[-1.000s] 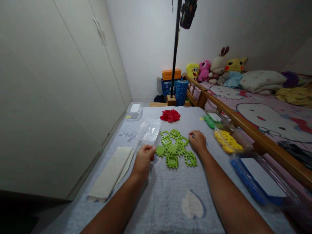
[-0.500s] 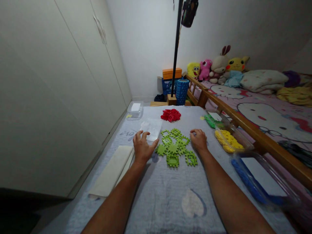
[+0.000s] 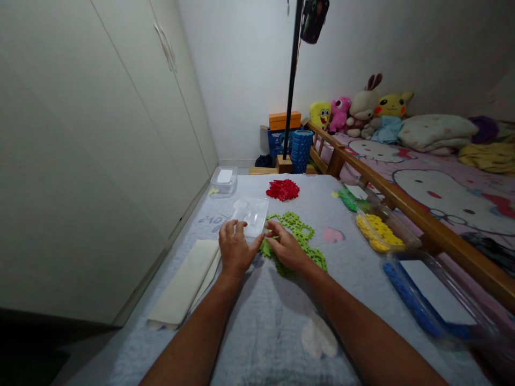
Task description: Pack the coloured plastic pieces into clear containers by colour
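A clear plastic box (image 3: pixel 254 210) lies on the cloth-covered surface in front of my hands. My left hand (image 3: pixel 236 247) is curved over its near end, fingers on one side and thumb towards the near right corner. Beside that corner is my right hand (image 3: pixel 285 246), its thumb and forefinger bent and slightly apart, with nothing visible between them. Under and around the right hand spreads a group of light green notched, interlocking toy pieces (image 3: pixel 308 244), partly hidden by it. Farther back sits a heap of red pieces (image 3: pixel 283 190) of like shape.
Along the right edge stand clear boxes of green pieces (image 3: pixel 352 199), yellow pieces (image 3: pixel 378 233) and blue pieces (image 3: pixel 414 295), next to a wooden bed rail (image 3: pixel 386 206). A folded cream cloth (image 3: pixel 185 281) lies left; another clear box (image 3: pixel 224 179) stands far left. A black pole (image 3: pixel 290 86) rises behind.
My right hand has moved left from beside the green pieces to the box's near right corner, now covering some pieces. The left hand has stayed nearly in place at the box.
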Demonstrator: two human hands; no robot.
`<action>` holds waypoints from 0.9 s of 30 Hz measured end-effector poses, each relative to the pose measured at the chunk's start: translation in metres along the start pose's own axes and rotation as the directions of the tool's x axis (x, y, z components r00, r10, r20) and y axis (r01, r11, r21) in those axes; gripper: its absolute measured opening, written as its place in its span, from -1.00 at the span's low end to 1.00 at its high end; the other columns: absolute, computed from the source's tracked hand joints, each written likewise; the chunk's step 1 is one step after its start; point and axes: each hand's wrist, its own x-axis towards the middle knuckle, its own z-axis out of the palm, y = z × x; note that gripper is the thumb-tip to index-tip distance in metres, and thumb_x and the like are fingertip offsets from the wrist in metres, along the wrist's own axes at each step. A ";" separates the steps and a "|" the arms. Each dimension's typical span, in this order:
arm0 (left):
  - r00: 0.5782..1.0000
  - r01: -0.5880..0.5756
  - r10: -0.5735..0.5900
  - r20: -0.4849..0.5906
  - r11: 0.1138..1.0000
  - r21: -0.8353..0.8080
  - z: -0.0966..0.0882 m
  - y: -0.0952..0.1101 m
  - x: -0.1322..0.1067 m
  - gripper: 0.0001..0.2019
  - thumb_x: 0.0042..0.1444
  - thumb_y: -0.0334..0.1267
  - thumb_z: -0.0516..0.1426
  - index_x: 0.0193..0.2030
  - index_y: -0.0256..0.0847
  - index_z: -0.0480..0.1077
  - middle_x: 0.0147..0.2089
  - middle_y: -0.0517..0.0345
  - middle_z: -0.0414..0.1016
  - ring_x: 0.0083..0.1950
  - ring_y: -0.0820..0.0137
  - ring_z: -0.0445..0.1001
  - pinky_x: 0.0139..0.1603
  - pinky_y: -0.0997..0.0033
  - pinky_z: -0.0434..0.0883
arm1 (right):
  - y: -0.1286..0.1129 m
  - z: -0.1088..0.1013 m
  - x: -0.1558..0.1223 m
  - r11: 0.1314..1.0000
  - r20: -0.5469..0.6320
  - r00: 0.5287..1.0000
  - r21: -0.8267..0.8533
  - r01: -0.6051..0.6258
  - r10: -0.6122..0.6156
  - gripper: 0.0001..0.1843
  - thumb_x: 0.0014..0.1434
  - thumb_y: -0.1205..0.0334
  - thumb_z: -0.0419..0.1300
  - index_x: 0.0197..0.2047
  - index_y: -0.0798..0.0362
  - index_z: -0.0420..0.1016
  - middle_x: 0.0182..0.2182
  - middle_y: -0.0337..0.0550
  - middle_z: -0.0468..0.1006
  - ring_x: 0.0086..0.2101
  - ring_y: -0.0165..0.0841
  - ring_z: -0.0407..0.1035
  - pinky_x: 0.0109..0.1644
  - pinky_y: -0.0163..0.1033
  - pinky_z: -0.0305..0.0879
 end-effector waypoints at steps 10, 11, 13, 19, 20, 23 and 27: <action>0.999 0.049 -0.050 0.016 0.995 0.082 -0.006 0.007 0.002 -0.43 0.11 0.21 0.28 0.04 -0.23 0.49 0.09 -0.20 0.49 0.18 -0.07 0.36 0.25 -0.05 0.29 | 0.011 0.005 0.000 0.825 0.098 0.977 0.525 -0.211 0.188 -0.25 -0.11 0.43 0.31 0.20 -0.15 0.43 0.29 -0.08 0.50 0.31 -0.16 0.33 0.43 0.06 0.19; 0.998 0.057 -0.060 0.022 0.993 0.107 -0.008 0.009 0.003 -0.42 0.10 0.22 0.28 0.04 -0.23 0.50 0.08 -0.20 0.50 0.17 -0.08 0.36 0.22 -0.06 0.29 | 0.011 0.005 0.000 0.815 0.105 0.975 0.535 -0.222 0.196 -0.24 -0.12 0.44 0.32 0.19 -0.15 0.43 0.29 -0.09 0.50 0.30 -0.16 0.34 0.41 0.05 0.22; 0.997 0.054 -0.061 0.043 0.987 0.154 -0.011 0.011 0.004 -0.41 0.09 0.21 0.29 0.05 -0.24 0.51 0.06 -0.18 0.51 0.14 -0.09 0.37 0.19 -0.06 0.29 | 0.011 0.004 0.000 0.796 0.122 0.971 0.556 -0.240 0.207 -0.23 -0.13 0.44 0.32 0.19 -0.16 0.43 0.30 -0.09 0.49 0.26 -0.17 0.39 0.37 0.02 0.28; 0.998 -0.005 -0.009 0.066 0.980 0.201 -0.014 0.011 0.006 -0.50 0.16 0.15 0.24 0.02 -0.23 0.52 -0.01 -0.15 0.55 0.12 -0.08 0.39 0.18 -0.04 0.27 | 0.007 0.007 -0.001 0.785 0.151 0.969 0.567 -0.249 0.198 -0.21 -0.13 0.42 0.34 0.21 -0.15 0.42 0.36 -0.06 0.43 0.16 -0.20 0.46 0.20 -0.08 0.43; 0.998 -0.006 -0.005 0.060 0.981 0.193 -0.014 0.010 0.006 -0.51 0.17 0.15 0.23 0.01 -0.22 0.52 -0.02 -0.15 0.56 0.13 -0.09 0.39 0.17 -0.04 0.28 | 0.006 0.007 -0.002 0.789 0.148 0.969 0.562 -0.249 0.200 -0.22 -0.13 0.41 0.34 0.21 -0.15 0.41 0.36 -0.05 0.42 0.14 -0.20 0.48 0.18 -0.09 0.44; 0.999 -0.022 0.014 0.050 0.988 0.150 -0.011 0.007 0.006 -0.55 0.20 0.14 0.20 -0.02 -0.22 0.52 -0.03 -0.15 0.55 0.12 -0.08 0.38 0.19 -0.04 0.30 | 0.001 0.009 -0.003 0.807 0.140 0.969 0.537 -0.248 0.204 -0.23 -0.13 0.38 0.33 0.21 -0.14 0.41 0.37 -0.05 0.41 0.12 -0.20 0.50 0.14 -0.10 0.47; 0.997 -0.063 0.058 0.050 0.994 0.093 -0.008 0.004 0.007 -0.54 0.21 0.16 0.19 -0.01 -0.22 0.51 -0.02 -0.18 0.51 0.12 -0.06 0.38 0.27 -0.08 0.28 | -0.005 0.010 -0.001 0.831 0.107 0.970 0.502 -0.241 0.217 -0.28 -0.16 0.35 0.32 0.14 -0.13 0.44 0.30 -0.08 0.49 0.06 -0.21 0.52 0.09 -0.12 0.49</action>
